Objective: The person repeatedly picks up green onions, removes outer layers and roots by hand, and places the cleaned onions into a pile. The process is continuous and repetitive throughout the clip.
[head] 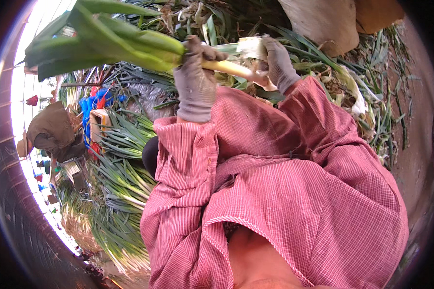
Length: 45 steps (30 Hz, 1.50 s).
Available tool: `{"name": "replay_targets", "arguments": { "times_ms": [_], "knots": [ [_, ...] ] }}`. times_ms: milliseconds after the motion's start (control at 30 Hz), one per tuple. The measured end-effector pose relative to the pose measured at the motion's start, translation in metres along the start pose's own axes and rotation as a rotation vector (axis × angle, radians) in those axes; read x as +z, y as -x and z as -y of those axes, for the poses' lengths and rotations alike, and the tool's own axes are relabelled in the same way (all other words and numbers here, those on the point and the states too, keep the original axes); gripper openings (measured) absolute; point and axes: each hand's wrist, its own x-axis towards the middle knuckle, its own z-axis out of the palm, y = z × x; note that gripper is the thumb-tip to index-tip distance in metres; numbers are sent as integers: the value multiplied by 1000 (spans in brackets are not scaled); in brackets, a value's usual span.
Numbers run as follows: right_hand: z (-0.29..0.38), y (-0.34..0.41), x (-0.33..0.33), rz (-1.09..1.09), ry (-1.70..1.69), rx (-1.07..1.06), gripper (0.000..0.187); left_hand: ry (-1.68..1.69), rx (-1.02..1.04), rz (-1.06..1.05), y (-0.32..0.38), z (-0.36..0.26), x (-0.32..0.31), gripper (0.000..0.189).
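Observation:
My left hand (197, 79), in a soiled grey knit glove, grips a large leek (141, 48) around its stem where the green leaves begin. The leaves fan out to the upper left, and the pale stem points right and slightly down towards its root end. My right hand (280, 63), gloved alike, is beside that end with its fingers on a pale, loose strip of leek leaf (252, 48). Its fingertips are partly hidden, and whether it also touches the stem cannot be told. Both hands are above my knees.
Leek leaves and peelings (354, 94) lie heaped ahead and to the right. Rows of leeks (126, 191) lie on the left, near blue netting (103, 99) and a plastic crate (99, 121). Another person (56, 132) bends at far left. A pale, bulky object (323, 21) stands at upper right.

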Motion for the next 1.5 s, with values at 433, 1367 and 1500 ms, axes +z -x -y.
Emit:
{"name": "replay_targets", "arguments": {
  "times_ms": [433,1367,1500],
  "knots": [
    [36,-19,-289,-242,1977,450,39,130,98,-96,27,-122,9,37],
    [51,128,14,793,666,-419,66,114,-70,-3,7,-26,-7,57],
    [54,115,-3,976,258,95,61,195,-165,4,-5,-44,-27,51]
  ]
}}
